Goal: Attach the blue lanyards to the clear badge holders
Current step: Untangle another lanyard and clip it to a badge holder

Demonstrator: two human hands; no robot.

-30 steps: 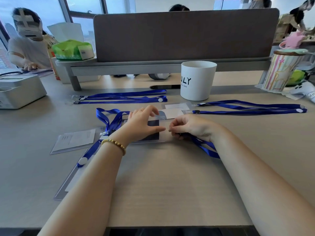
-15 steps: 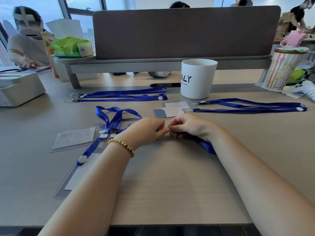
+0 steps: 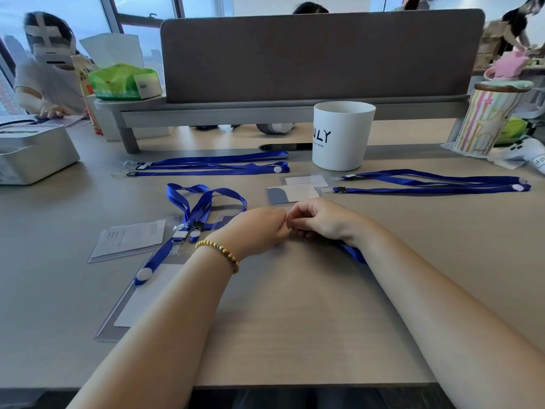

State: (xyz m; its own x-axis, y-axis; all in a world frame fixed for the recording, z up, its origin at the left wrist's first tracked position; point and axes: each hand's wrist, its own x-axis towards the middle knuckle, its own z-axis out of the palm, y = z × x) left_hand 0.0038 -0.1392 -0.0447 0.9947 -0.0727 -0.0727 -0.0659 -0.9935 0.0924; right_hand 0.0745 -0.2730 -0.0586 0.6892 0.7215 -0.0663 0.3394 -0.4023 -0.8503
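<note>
- 2 hands meet at the middle of the pale wooden desk (image 3: 295,335): our left hand (image 3: 259,228) and our right hand (image 3: 321,219) are together, fingertips touching, fingers curled as if they pinch something small between them. We cannot tell what exactly is pinched, because the fingers hide it.
- From under our right wrist comes 1 blue fabric lanyard (image 3: 355,253), so we judge that its clip is now being joined to a clear plastic badge holder, of which only a faint edge (image 3: 278,207) shows just behind the hands.
- Behind, on the left, 1 pair of straight blue lanyards (image 3: 218,166) seems already joined to clear holders at its left end; on the right, another pair of straight blue lanyards (image 3: 433,184) reaches towards 2 clear holders with white cards (image 3: 298,187). Whether these are clipped, we cannot tell.
- Left of our hands, 1 looped blue lanyard with a black clip (image 3: 203,205) lies across flat clear holders with paper inserts (image 3: 132,237); we judge that this part is still to be done.
- 1 white round cup with black letters (image 3: 342,137) stands behind the cards, well apart from the hands, and a striped lidded jar (image 3: 486,119) stands at the far right.
- Nothing blocks the hands; only the looped lanyard, lying near the left wrist, could catch.
</note>
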